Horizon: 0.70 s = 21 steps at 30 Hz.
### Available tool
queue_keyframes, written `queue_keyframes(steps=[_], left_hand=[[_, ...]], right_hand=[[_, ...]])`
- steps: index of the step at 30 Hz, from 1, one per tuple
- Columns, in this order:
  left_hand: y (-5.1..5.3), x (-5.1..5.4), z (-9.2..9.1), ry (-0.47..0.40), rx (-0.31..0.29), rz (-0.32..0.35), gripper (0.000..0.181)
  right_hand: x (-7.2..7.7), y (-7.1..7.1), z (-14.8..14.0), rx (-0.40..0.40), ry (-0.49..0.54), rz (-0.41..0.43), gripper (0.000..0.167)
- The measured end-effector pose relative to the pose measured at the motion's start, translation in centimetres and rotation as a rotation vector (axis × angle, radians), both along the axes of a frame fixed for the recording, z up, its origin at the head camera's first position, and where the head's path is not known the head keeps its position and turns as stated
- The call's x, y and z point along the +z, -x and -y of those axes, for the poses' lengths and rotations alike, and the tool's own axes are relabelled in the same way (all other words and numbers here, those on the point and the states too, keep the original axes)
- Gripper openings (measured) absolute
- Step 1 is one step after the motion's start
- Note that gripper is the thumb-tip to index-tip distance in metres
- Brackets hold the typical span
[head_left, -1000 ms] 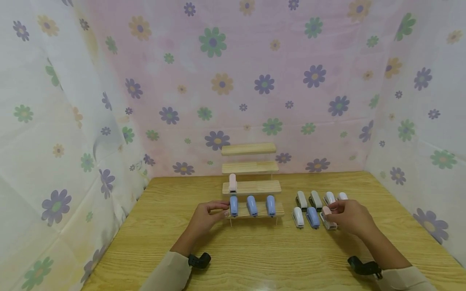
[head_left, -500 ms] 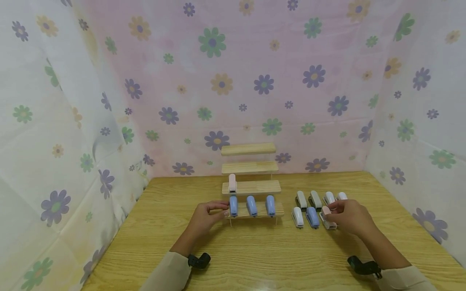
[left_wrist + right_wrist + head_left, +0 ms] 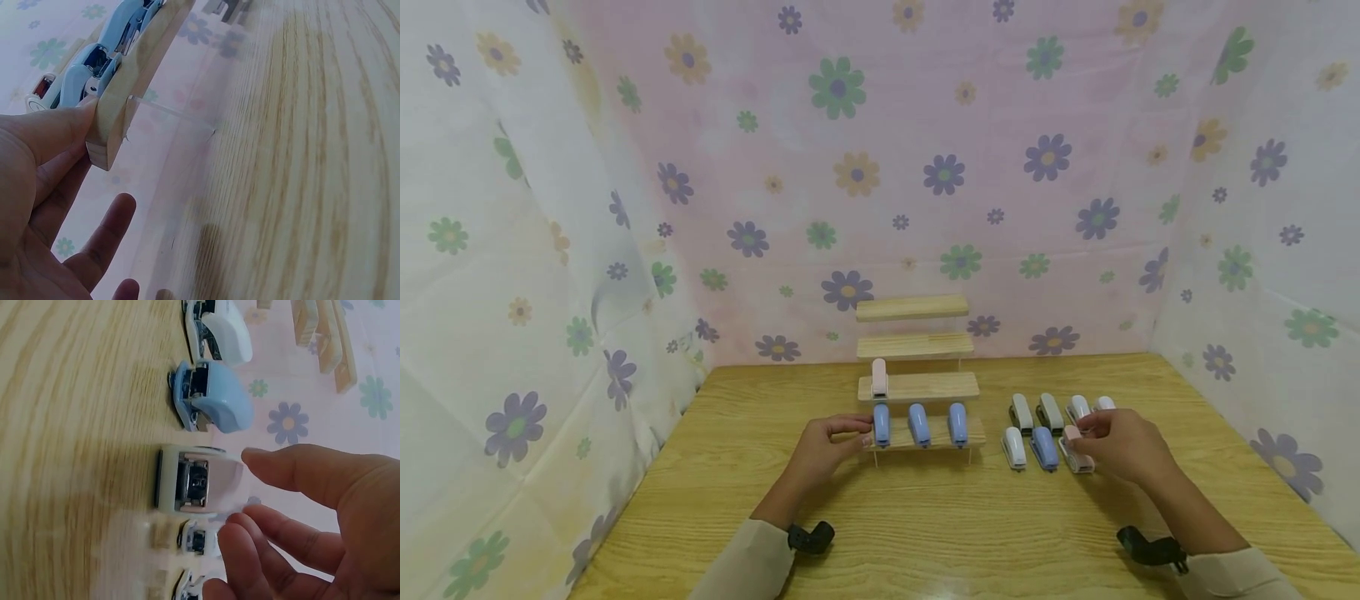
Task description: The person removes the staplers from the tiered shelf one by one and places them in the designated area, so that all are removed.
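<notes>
My left hand (image 3: 824, 450) is at the left end of the lowest wooden shelf (image 3: 900, 439), thumb and index finger at its corner beside a blue mini stapler (image 3: 882, 425). In the left wrist view the thumb touches the shelf end (image 3: 106, 134) and the lower fingers spread apart. My right hand (image 3: 1126, 448) is at a pink mini stapler (image 3: 1077, 446) on the table. In the right wrist view the thumb and fingers lie loosely around the pink stapler's rounded top; whether they touch it, I cannot tell.
Two more blue staplers (image 3: 919, 425) stand on the lowest shelf. A pink stapler (image 3: 879, 379) sits on the second shelf (image 3: 932, 386). Grey staplers (image 3: 1049, 413), white staplers (image 3: 1013, 448) and a blue stapler (image 3: 1044, 448) stand around the right hand. Flowered cloth (image 3: 898, 125) surrounds the table (image 3: 925, 533).
</notes>
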<state>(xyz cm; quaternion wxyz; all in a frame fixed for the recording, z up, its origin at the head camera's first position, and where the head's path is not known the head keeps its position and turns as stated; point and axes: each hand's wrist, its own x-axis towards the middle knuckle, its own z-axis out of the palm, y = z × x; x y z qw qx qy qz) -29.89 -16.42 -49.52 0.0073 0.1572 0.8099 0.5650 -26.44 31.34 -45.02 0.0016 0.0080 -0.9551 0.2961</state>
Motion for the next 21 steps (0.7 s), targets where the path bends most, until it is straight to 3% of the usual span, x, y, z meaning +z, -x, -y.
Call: queue_keyframes(steps=[3, 11, 21], left_hand=[[0.0, 0.0, 0.1, -0.002, -0.015, -0.012, 0.019], [-0.3, 0.3, 0.1, 0.022, 0.017, 0.003, 0.016], [0.0, 0.0, 0.0, 0.002, -0.006, -0.003, 0.018]], right_hand=[[0.2, 0.1, 0.2, 0.000, -0.025, -0.037, 0.051], [1.5, 0.3, 1.6, 0.017, -0.046, -0.155, 0.050], [3.2, 0.6, 3.3, 0.015, -0.003, -0.176, 0.050]])
